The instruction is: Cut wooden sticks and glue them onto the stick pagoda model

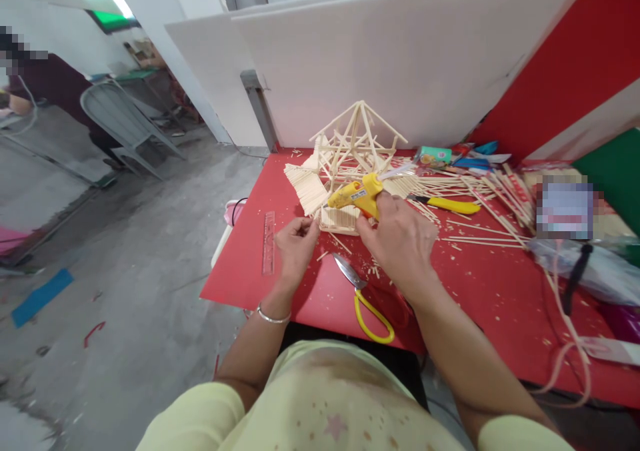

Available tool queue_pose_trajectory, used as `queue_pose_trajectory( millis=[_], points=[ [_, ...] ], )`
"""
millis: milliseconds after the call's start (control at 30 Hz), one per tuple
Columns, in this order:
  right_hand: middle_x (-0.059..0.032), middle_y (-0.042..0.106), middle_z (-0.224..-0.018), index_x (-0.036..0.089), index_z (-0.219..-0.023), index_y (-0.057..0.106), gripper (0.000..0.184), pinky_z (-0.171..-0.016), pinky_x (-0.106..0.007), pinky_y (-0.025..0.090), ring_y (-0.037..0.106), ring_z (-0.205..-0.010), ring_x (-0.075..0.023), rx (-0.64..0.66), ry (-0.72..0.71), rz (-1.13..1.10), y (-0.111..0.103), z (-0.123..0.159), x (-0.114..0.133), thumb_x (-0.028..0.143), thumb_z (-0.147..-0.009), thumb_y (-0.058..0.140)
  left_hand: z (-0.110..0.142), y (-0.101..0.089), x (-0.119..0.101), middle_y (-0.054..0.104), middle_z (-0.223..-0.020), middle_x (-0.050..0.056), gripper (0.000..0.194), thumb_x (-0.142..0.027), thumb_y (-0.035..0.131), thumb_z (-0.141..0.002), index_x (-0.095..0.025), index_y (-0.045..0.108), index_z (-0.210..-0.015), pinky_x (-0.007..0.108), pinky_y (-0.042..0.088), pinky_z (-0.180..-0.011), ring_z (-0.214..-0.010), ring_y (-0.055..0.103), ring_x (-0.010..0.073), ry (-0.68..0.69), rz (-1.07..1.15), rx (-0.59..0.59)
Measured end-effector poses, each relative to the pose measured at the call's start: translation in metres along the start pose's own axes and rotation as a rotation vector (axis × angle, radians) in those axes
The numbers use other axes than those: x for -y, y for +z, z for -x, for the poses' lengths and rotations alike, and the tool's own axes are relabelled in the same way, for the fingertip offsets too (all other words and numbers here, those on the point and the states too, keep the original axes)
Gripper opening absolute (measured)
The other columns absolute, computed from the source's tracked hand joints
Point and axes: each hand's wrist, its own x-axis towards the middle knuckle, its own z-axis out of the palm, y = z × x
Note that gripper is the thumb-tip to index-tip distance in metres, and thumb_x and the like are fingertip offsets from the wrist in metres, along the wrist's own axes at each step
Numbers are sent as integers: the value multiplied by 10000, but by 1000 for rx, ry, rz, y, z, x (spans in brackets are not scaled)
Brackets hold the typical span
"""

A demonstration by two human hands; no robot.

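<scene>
My right hand [403, 238] is wrapped round a yellow hot glue gun [356, 194], with a clear glue stick out of its back end. The gun's nozzle points left and down, close to the fingertips of my left hand [297, 241]. Those fingers are pinched at the left corner of a small panel of wooden sticks [340, 219]; what sits between them is too small to make out. Just behind stands an open frame of wooden sticks [361, 138] with a peaked top. Flat stick panels [306, 188] lie at its left side.
Yellow-handled scissors [363, 298] lie on the red table [310, 298] near my body. A clear ruler [269, 243] is at left, yellow-handled pliers [453, 205] at right. Loose sticks [485, 241], scraps and a pink cord [560, 311] cover the right side. Another person [55, 91] is far left.
</scene>
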Motion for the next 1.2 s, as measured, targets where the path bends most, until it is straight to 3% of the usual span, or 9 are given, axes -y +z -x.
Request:
queue_pose_trajectory(
  millis=[1200],
  points=[
    [-87, 697, -931, 175, -1151, 599, 343, -610, -310, 249, 638, -803, -217, 101, 20, 27, -10, 11, -2, 408, -912, 519, -2, -1, 1, 610, -593, -1, 288, -425, 691, -808, -159, 689, -699, 220, 405, -509, -518, 524, 103, -41, 54, 44]
  ],
)
